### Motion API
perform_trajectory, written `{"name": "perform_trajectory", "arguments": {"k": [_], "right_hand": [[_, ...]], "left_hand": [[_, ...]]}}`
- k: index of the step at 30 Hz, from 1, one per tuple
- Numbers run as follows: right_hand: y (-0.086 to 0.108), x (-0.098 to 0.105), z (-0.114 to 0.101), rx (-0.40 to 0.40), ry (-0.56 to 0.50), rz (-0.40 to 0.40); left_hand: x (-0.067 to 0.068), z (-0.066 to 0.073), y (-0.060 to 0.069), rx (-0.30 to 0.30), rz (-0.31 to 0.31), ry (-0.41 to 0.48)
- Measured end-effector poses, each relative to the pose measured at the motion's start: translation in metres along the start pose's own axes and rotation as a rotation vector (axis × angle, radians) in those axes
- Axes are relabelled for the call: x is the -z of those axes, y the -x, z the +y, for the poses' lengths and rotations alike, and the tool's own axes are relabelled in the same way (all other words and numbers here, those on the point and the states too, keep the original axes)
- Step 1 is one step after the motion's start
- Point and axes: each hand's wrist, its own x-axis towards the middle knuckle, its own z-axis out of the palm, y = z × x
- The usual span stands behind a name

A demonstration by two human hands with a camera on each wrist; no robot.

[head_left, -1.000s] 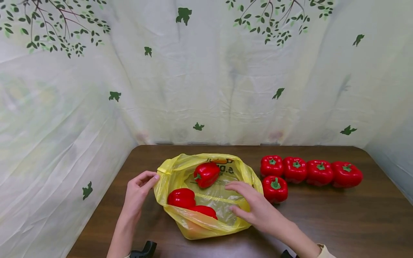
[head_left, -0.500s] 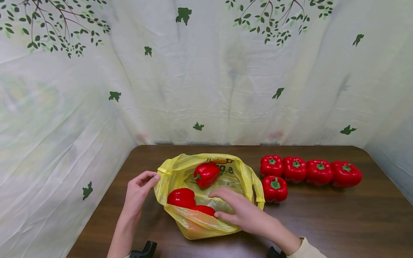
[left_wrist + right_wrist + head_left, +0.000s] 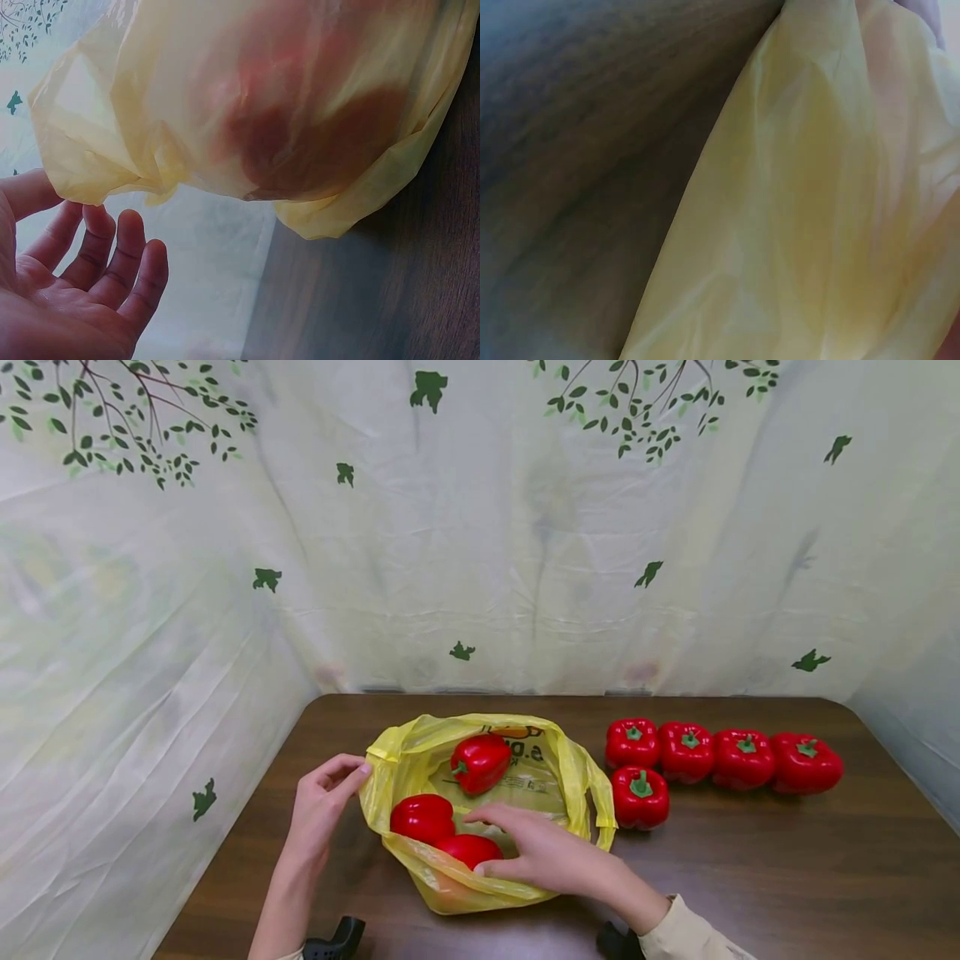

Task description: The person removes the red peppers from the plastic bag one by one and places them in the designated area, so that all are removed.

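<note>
A yellow plastic bag [image 3: 577,777] lies with its mouth wide on the table. Three red bell peppers show inside: one at the back [image 3: 481,764], one at the left [image 3: 422,818] and one by the near rim [image 3: 470,850]. My left hand [image 3: 318,806] pinches the bag's left rim between thumb and forefinger; the left wrist view shows the other fingers loosely bent below the plastic. Into the mouth from the right reaches my right hand [image 3: 551,856], thumb and forefinger spread beside the near pepper. Its other fingers are hidden. Yellow plastic fills much of the right wrist view.
Right of the bag, several red bell peppers [image 3: 742,760] stand in a row, with another pepper [image 3: 641,798] in front, close to the bag's handle loop. The brown table [image 3: 787,877] ends against a pale leaf-patterned curtain [image 3: 525,593].
My right hand has moved left and slightly nearer across the bag, toward the near pepper. More of that pepper shows over the rim. The left hand stays at the rim.
</note>
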Motion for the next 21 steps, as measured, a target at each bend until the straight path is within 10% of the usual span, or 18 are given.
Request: {"name": "perform_trajectory", "arguments": {"k": [21], "right_hand": [[-0.0067,-0.0042,0.0030,-0.057,-0.120,-0.107]], "left_hand": [[0.0000,0.0008,-0.0009,0.000,0.000,0.003]]}}
